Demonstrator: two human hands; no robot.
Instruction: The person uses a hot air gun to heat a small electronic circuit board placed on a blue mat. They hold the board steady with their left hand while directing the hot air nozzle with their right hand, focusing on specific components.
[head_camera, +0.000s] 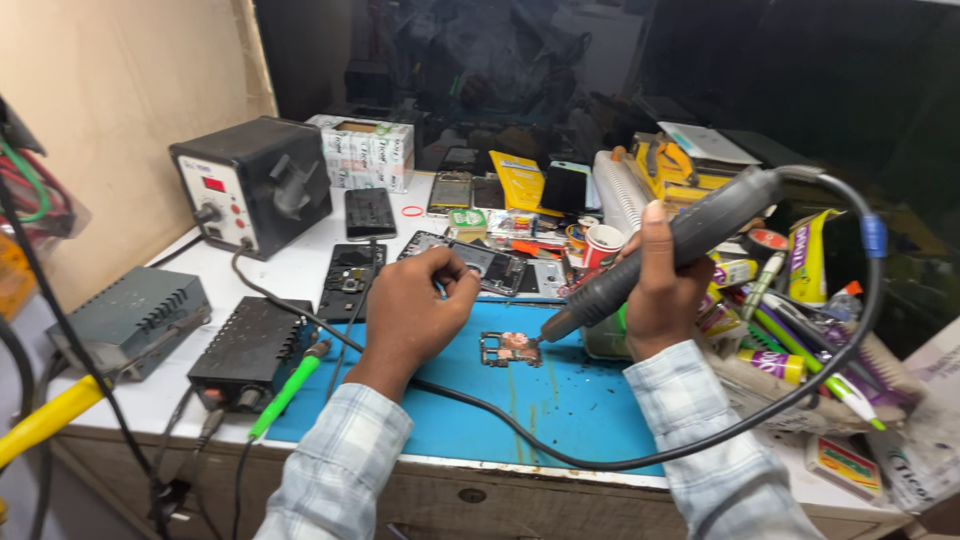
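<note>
Illumination is bright and even across the counter (300, 270), apparently from overhead. Shadows are soft and short; a faint shadow falls on the blue mat (560, 400) beneath the hot-air handpiece (660, 250). The dark glass panel (600, 60) at the rear shows dim, hazy reflections and reads near black. The beige wall (110, 90) at left is evenly lit. Focus is sharp at centre, including the small circuit board (510, 349). Wide-angle distortion bends the counter edge and stretches the checked sleeves (340, 470) toward the lower frame border. The yellow object (45, 420) at far left is soft.
</note>
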